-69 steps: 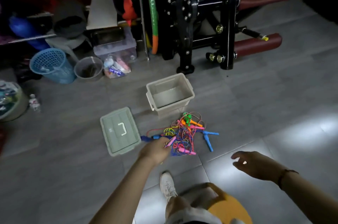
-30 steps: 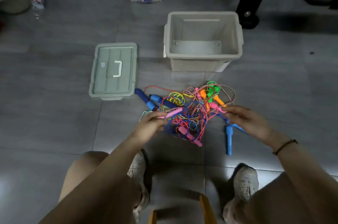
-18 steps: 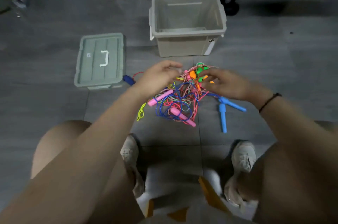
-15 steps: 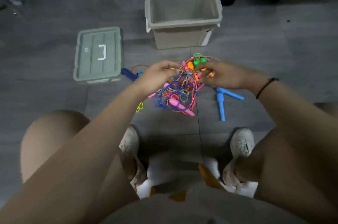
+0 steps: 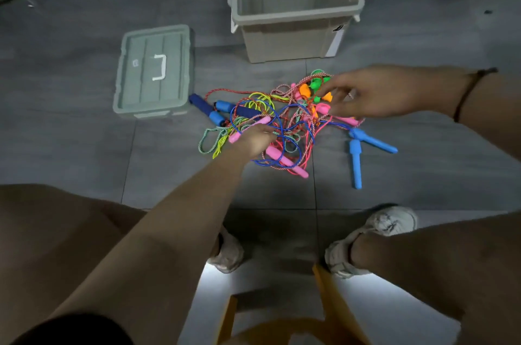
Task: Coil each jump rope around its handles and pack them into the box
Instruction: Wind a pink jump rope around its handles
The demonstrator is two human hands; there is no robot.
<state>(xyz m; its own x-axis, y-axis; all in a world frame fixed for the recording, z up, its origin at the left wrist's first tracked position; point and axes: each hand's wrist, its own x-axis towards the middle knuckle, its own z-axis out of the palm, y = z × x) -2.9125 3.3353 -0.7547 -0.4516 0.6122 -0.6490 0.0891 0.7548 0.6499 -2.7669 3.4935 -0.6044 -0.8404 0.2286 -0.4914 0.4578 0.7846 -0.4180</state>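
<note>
One box, one lid, one rope tangle, two hands, two shoes

Matt plastic box, lid; smooth grey floor tiles; braided ropes.

Grey-green lid flat on grey floor tiles

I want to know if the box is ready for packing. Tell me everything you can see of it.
The box is a beige-grey rectangular tub, plastic by its look, with walls tapering downward and a thick rolled rim. A white label sits at its front right corner. It stands upright and open on the tiled floor, beyond the rope tangle, with its lid lying apart to the left. Nothing shows inside it, and only the floor touches it.
</note>
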